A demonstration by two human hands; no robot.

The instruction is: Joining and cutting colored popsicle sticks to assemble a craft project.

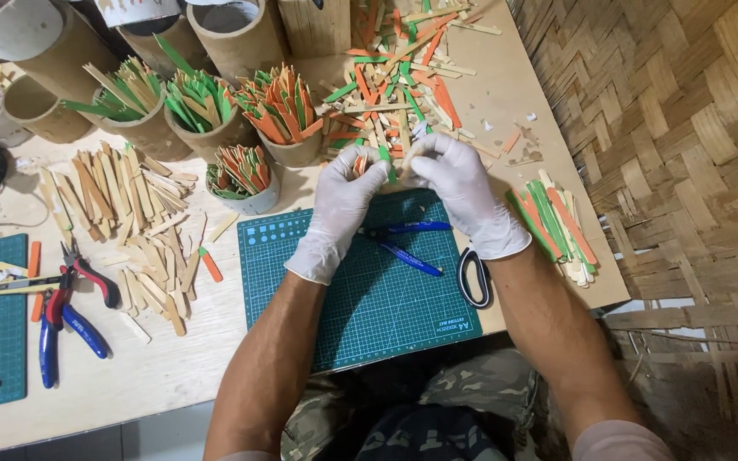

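Gloved left hand (pixel 345 201), right hand (pixel 463 192), green stick (pixel 383 155)

Both gloved hands meet above the green cutting mat (pixel 369 299): left hand (pixel 343 201) and right hand (pixel 463 192) pinch a small green-and-orange stick piece (pixel 383 156). Blue pliers (pixel 403 243) lie just below. Loose painted sticks (pixel 395 77) heaped at 12 o'clock; scissors (pixel 473 277) at 4 o'clock.

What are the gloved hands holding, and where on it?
Left hand and right hand pinch a small green-tipped stick piece by its ends; exact grip unclear.
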